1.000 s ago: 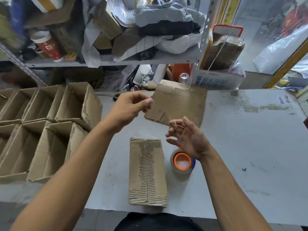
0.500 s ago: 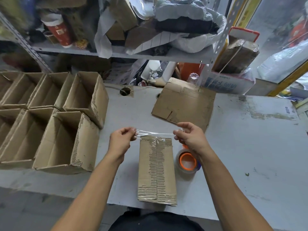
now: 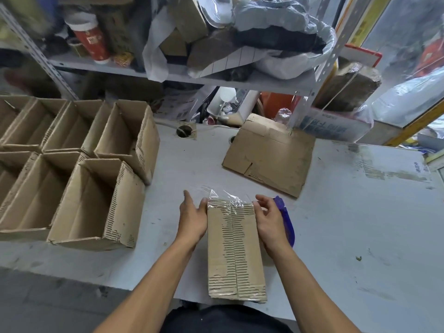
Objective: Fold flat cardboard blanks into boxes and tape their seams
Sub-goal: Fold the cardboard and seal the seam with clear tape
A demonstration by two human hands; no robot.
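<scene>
We see a folded cardboard box (image 3: 236,251) lying closed-side up on the grey counter (image 3: 336,224), its long axis running away from us; a strip of clear tape (image 3: 228,200) crosses its far end, with loose ends sticking up. The left hand (image 3: 193,219) presses flat against the box's left wall, fingers straight; the right hand (image 3: 270,218) mirrors it on the right wall, fingers loosely spread, holding nothing. Both hands sit equally near the tape; we judge the ends must be smoothed downward over each side next.
</scene>
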